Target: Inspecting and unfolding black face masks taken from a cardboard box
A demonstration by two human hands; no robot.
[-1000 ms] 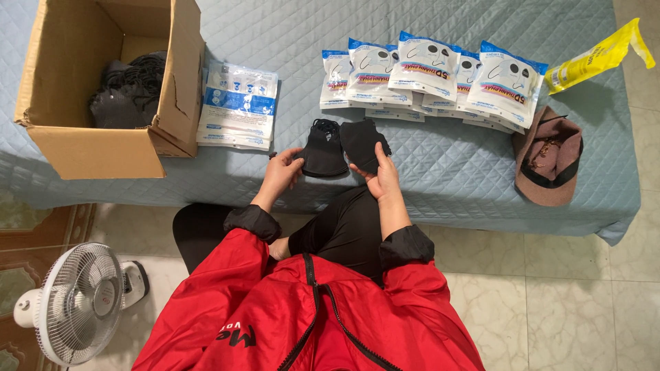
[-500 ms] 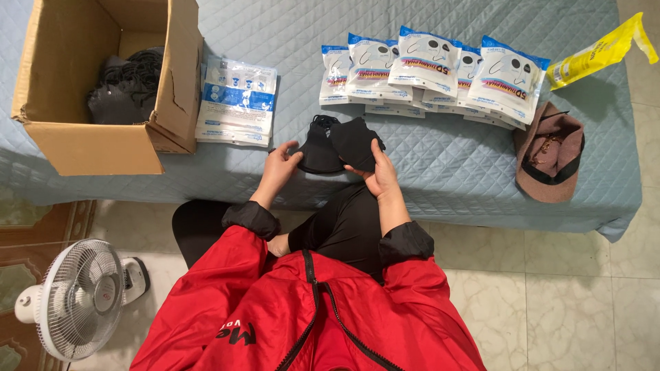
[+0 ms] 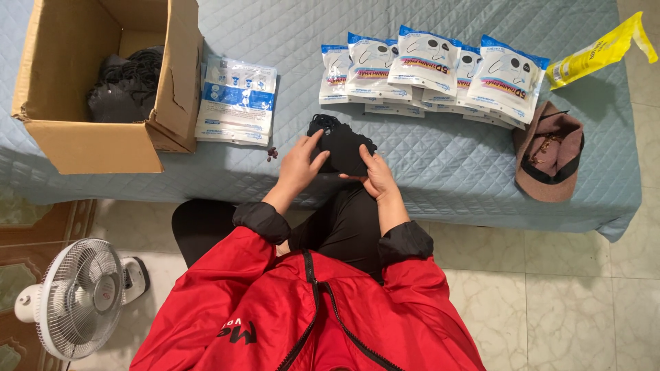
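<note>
Both hands' grip, left hand (image 3: pixel 300 165) and right hand (image 3: pixel 375 177), pinches black face masks (image 3: pixel 342 143) above the bed (image 3: pixel 440 158).

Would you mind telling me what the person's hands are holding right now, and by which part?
Both hands hold a small stack of black face masks: the left hand grips its left edge, the right hand its lower right edge, over the blue quilted bed.

from my feed, the cardboard box (image 3: pixel 103 82) is cut off at the top edge. my fingers cover part of the black masks (image 3: pixel 342 143). the dark heap (image 3: pixel 124 86) inside the box is too murky to identify.
</note>
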